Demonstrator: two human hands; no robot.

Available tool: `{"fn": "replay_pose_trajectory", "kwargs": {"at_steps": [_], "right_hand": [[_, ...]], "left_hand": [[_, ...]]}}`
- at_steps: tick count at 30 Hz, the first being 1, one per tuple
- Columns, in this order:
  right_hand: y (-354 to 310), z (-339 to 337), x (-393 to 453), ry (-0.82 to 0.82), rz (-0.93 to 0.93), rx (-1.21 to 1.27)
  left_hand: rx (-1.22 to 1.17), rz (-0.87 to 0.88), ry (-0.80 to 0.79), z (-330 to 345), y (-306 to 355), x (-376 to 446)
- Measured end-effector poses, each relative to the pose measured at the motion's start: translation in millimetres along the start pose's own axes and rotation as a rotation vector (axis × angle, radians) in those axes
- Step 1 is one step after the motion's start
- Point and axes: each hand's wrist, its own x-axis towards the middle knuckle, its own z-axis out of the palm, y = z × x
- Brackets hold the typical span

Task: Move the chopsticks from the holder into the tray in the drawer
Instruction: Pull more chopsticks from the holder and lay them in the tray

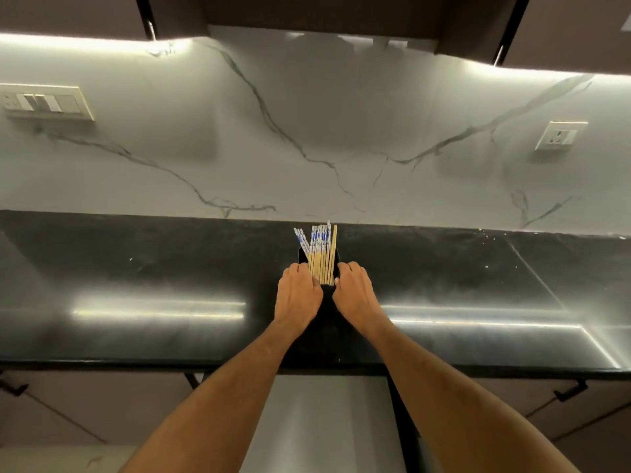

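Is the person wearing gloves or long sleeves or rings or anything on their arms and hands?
No. The left hand and the right hand are both bare, with no gloves. Both forearms are bare right down to the bottom of the picture, so no sleeves show. I can see no watch, bracelet or ring, though the fingers are partly hidden.

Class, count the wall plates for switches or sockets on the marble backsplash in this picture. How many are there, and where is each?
2. A switch plate sits on the far left of the backsplash; a socket plate sits on the right. Others could lie outside the picture.
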Motion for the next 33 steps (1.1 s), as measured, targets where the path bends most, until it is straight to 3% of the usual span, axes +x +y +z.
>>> {"fn": "replay_pose_trajectory", "kwargs": {"at_steps": [8, 17, 28, 33], "right_hand": [[-5.4, 30.9, 72.2, -0.003, 0.165, 0.219], [4.5, 77.7, 109.3, 0.113, 0.288, 0.522], [12.2, 99.3, 125.3, 0.015, 0.375, 0.812], [14.7, 102.7, 128.7, -0.029, 0.367, 0.811]], "left_hand": [[-0.07, -0.028, -0.048, 25.2, -16.6, 66.7], [-0.147, -0.087, -0.1, 59.8, -33.0, 112.4], [-0.175, -0.228, -0.106, 77.2, -30.9, 131.0], [-0.127, -0.247, -0.171, 82.0, -31.7, 137.2]]}}
